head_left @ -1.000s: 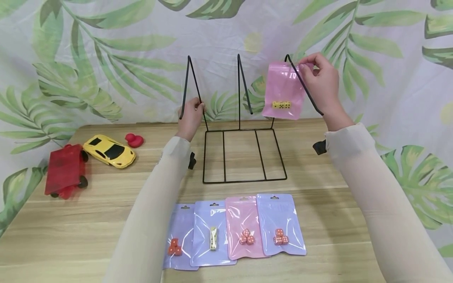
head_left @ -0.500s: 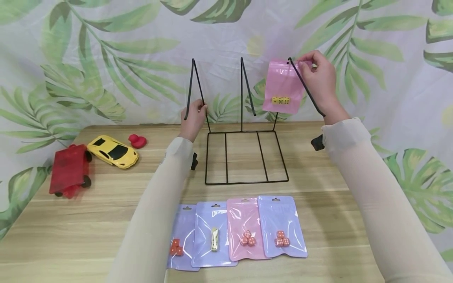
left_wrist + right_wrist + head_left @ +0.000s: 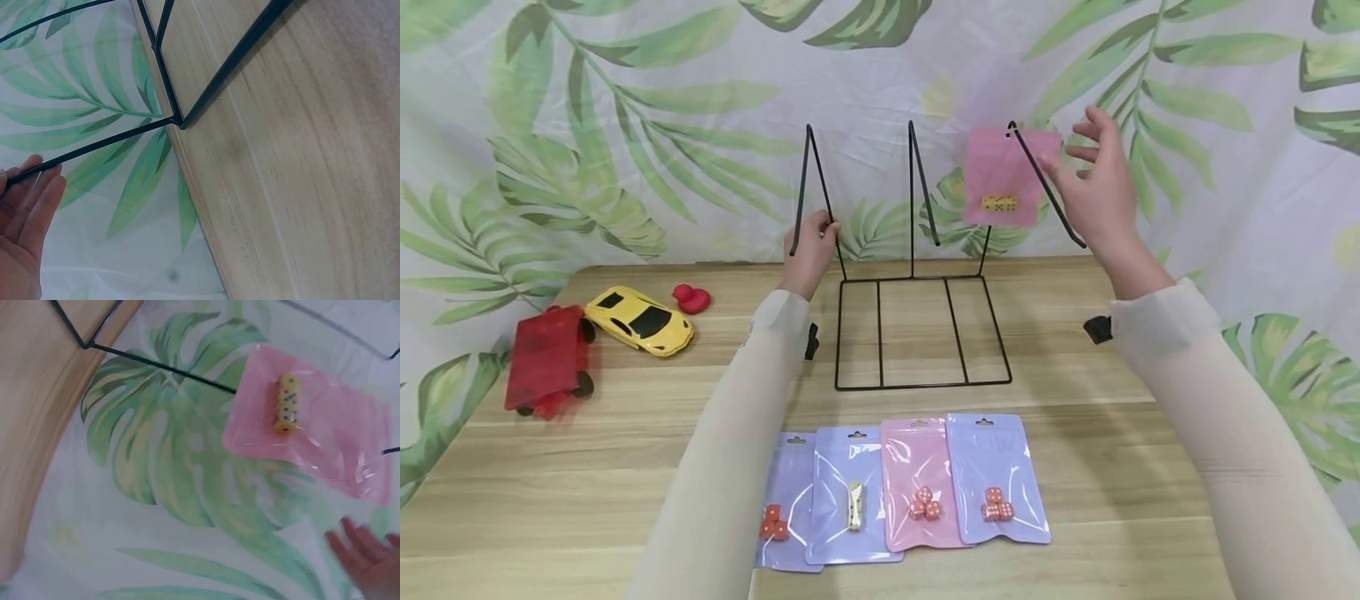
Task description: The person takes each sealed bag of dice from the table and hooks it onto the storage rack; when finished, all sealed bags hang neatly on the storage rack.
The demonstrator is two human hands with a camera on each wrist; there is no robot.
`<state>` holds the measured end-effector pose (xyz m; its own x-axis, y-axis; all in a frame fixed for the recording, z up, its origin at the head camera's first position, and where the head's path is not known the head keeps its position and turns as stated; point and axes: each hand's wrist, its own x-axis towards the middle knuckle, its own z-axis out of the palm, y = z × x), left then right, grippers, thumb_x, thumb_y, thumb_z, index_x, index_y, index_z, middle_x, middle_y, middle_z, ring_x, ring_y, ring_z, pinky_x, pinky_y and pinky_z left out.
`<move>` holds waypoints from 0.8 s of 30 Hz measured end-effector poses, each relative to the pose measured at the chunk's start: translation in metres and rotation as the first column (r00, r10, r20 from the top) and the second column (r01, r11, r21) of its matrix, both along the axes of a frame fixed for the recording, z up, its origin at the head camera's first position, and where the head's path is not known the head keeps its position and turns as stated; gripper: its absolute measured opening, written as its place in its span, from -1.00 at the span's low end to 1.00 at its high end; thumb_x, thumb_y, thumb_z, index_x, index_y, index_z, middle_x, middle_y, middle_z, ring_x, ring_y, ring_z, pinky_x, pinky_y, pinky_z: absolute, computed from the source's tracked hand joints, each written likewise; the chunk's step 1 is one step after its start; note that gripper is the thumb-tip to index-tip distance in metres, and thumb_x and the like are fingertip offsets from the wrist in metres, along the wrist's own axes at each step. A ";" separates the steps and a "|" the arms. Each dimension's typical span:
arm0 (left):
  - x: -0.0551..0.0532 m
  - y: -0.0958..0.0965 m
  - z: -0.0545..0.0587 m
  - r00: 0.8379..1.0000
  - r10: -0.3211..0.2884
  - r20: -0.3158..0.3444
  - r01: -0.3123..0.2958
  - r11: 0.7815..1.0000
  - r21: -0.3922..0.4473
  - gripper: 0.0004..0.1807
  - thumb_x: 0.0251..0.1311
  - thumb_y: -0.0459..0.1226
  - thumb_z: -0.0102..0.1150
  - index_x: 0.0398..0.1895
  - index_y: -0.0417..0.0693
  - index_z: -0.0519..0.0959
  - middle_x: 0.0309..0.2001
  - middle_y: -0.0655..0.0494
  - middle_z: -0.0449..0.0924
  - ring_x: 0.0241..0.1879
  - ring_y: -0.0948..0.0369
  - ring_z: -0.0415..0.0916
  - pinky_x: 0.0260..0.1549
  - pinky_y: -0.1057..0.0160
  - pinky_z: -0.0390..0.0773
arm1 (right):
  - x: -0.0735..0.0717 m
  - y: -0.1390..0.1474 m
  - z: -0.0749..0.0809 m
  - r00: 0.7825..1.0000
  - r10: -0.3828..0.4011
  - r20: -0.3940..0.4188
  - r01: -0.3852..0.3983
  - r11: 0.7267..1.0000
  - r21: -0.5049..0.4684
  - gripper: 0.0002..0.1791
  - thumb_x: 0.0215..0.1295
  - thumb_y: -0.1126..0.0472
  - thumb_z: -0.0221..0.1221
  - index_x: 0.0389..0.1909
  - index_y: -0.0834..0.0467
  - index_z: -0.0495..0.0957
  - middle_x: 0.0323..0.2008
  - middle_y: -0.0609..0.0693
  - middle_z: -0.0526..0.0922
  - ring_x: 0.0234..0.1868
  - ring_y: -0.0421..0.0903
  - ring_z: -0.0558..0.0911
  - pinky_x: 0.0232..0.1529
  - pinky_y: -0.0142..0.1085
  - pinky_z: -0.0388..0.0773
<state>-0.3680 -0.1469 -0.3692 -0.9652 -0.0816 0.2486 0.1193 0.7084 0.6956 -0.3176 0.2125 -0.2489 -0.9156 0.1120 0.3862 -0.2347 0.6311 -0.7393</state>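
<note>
A black wire rack (image 3: 924, 385) with three upward-angled prongs stands at the back of the wooden table. My left hand (image 3: 810, 254) pinches its left upright between thumb and fingers, with the same wire (image 3: 106, 145) crossing the fingertips in the left wrist view. From the right prong hangs a pink zip bag (image 3: 992, 177) holding yellow dice (image 3: 287, 403) in a row. Just right of that bag, my right hand (image 3: 1105, 196) has its fingers spread and holds nothing. The right wrist view puts a gap between its fingertips (image 3: 351, 532) and the pink bag.
In front of the rack lie overlapping bags of dice: a purple one (image 3: 796, 475), a blue one (image 3: 833, 467), a pink one (image 3: 914, 458) and another blue one (image 3: 1000, 458). At left sit a red toy vehicle (image 3: 546, 358), a yellow toy car (image 3: 640, 322) and a small red duck (image 3: 691, 298).
My right hand has let go of the pink bag and moved slightly right, its fingers spreading. The bag now hangs further back on the prong. My left hand keeps its hold.
</note>
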 end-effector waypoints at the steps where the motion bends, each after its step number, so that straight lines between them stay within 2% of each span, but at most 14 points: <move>1: 0.000 0.000 0.000 1.000 -0.001 -0.001 0.001 1.000 -0.002 -0.67 0.53 -0.09 -0.08 -0.09 -0.08 0.62 -0.11 0.01 0.68 -0.34 0.06 0.49 -0.36 0.14 0.39 | 0.007 0.001 -0.001 1.000 0.009 0.010 -0.009 1.000 0.012 -0.15 0.41 -0.09 0.13 0.57 -0.11 -0.10 0.47 -0.07 0.24 0.39 -0.09 0.40 0.36 -0.15 0.34; 4: 0.000 0.001 -0.002 1.000 0.004 -0.012 -0.004 1.000 -0.002 -0.68 0.52 -0.09 -0.08 -0.10 -0.08 0.62 -0.14 0.02 0.68 -0.36 0.06 0.48 -0.38 0.14 0.38 | 0.032 0.002 -0.005 0.999 0.031 0.012 -0.032 0.998 0.057 -0.05 0.38 -0.11 0.16 0.59 -0.05 -0.21 0.48 -0.01 0.19 0.40 -0.03 0.37 0.38 -0.10 0.31; 7: -0.001 0.001 -0.002 1.000 0.019 -0.022 -0.019 1.000 -0.005 -0.69 0.52 -0.10 -0.07 -0.11 -0.07 0.62 -0.14 0.03 0.69 -0.37 0.06 0.48 -0.39 0.15 0.38 | 0.058 0.000 -0.016 0.998 0.056 -0.025 -0.054 0.995 0.085 -0.02 0.36 -0.13 0.20 0.58 0.02 -0.17 0.43 0.07 0.25 0.35 0.06 0.41 0.34 -0.04 0.35; 11: -0.001 0.001 -0.002 0.999 0.031 -0.028 -0.031 0.999 -0.013 -0.69 0.52 -0.10 -0.07 -0.10 -0.07 0.62 -0.11 0.02 0.70 -0.35 0.06 0.51 -0.38 0.14 0.39 | 0.091 -0.003 -0.040 0.993 0.104 -0.054 -0.098 0.991 0.095 -0.13 0.34 -0.06 0.25 0.50 0.15 0.04 0.32 0.16 0.36 0.24 0.14 0.47 0.25 0.05 0.39; 13: -0.001 0.001 -0.002 0.999 0.030 -0.024 -0.030 0.999 -0.015 -0.69 0.52 -0.10 -0.07 -0.09 -0.08 0.62 -0.11 0.01 0.69 -0.34 0.05 0.51 -0.37 0.14 0.40 | 0.105 -0.004 -0.055 0.989 0.148 0.005 -0.147 0.972 0.182 -0.24 0.35 -0.04 0.24 0.42 0.20 0.17 0.27 0.20 0.39 0.19 0.18 0.48 0.18 0.10 0.42; 14: -0.001 0.001 -0.002 0.999 0.029 -0.021 -0.029 1.000 -0.012 -0.69 0.52 -0.10 -0.07 -0.08 -0.07 0.62 -0.11 0.01 0.69 -0.34 0.05 0.51 -0.37 0.14 0.40 | 0.112 -0.004 -0.062 0.982 0.184 0.054 -0.191 0.949 0.252 -0.28 0.35 -0.04 0.25 0.37 0.23 0.24 0.26 0.22 0.39 0.18 0.19 0.48 0.16 0.12 0.43; 15: -0.001 0.001 -0.002 1.000 0.027 -0.017 -0.027 1.000 -0.008 -0.69 0.52 -0.09 -0.07 -0.08 -0.07 0.61 -0.11 0.01 0.68 -0.35 0.05 0.50 -0.37 0.13 0.40 | 0.117 -0.004 -0.070 0.968 0.219 0.123 -0.248 0.911 0.331 -0.31 0.34 -0.04 0.26 0.33 0.24 0.31 0.25 0.24 0.40 0.18 0.21 0.49 0.15 0.14 0.44; 16: -0.001 0.001 -0.002 1.000 0.026 -0.012 -0.026 1.000 -0.007 -0.69 0.52 -0.09 -0.08 -0.08 -0.06 0.61 -0.12 0.02 0.68 -0.35 0.05 0.49 -0.37 0.12 0.40 | 0.123 -0.004 -0.077 0.947 0.261 0.189 -0.318 0.852 0.417 -0.35 0.33 -0.05 0.26 0.29 0.24 0.37 0.23 0.25 0.43 0.16 0.23 0.50 0.13 0.15 0.46; 17: -0.001 0.001 -0.002 1.000 0.024 -0.008 -0.024 1.000 -0.004 -0.68 0.52 -0.08 -0.08 -0.08 -0.06 0.61 -0.12 0.02 0.68 -0.36 0.05 0.49 -0.38 0.12 0.40 | 0.127 -0.004 -0.085 0.919 0.297 0.260 -0.391 0.781 0.487 -0.38 0.31 -0.05 0.28 0.24 0.24 0.43 0.22 0.26 0.45 0.16 0.24 0.51 0.11 0.16 0.48; 19: -0.001 0.001 -0.002 1.000 0.022 0.001 -0.022 1.000 -0.003 -0.68 0.53 -0.07 -0.09 -0.07 -0.05 0.60 -0.11 0.03 0.67 -0.37 0.05 0.48 -0.38 0.11 0.41 | 0.136 -0.006 -0.099 0.843 0.341 0.416 -0.532 0.646 0.548 -0.39 0.27 -0.05 0.31 0.21 0.21 0.48 0.25 0.26 0.45 0.19 0.24 0.52 0.14 0.15 0.49; 20: -0.001 0.000 -0.002 1.000 0.021 0.003 -0.021 1.000 -0.002 -0.68 0.53 -0.07 -0.09 -0.07 -0.05 0.60 -0.11 0.03 0.67 -0.37 0.06 0.48 -0.37 0.11 0.40 | 0.139 -0.008 -0.106 0.808 0.348 0.475 -0.582 0.593 0.556 -0.38 0.23 -0.06 0.34 0.20 0.21 0.50 0.24 0.27 0.46 0.19 0.24 0.53 0.14 0.13 0.51; 21: -0.001 0.001 -0.001 1.000 0.020 0.005 -0.020 1.000 -0.004 -0.68 0.53 -0.07 -0.09 -0.07 -0.05 0.60 -0.10 0.03 0.67 -0.36 0.06 0.48 -0.37 0.11 0.40 | 0.142 -0.010 -0.112 0.779 0.343 0.525 -0.619 0.554 0.556 -0.36 0.19 -0.07 0.36 0.20 0.20 0.51 0.23 0.27 0.47 0.18 0.23 0.54 0.12 0.12 0.52; 22: -0.001 0.001 -0.001 1.000 0.019 0.006 -0.019 1.000 -0.005 -0.68 0.53 -0.07 -0.09 -0.07 -0.05 0.60 -0.10 0.03 0.67 -0.35 0.06 0.48 -0.36 0.12 0.40 | 0.145 -0.012 -0.118 0.758 0.339 0.558 -0.644 0.527 0.555 -0.34 0.16 -0.09 0.38 0.19 0.20 0.52 0.20 0.25 0.49 0.16 0.21 0.55 0.10 0.10 0.54; 24: -0.001 0.001 -0.001 1.000 0.016 0.010 -0.016 1.000 -0.009 -0.68 0.53 -0.08 -0.09 -0.07 -0.06 0.60 -0.09 0.03 0.67 -0.34 0.06 0.48 -0.36 0.13 0.40 | 0.148 -0.015 -0.128 0.731 0.314 0.606 -0.669 0.506 0.545 -0.25 0.06 -0.16 0.42 0.18 0.21 0.51 0.17 0.22 0.51 0.15 0.17 0.56 0.09 0.07 0.55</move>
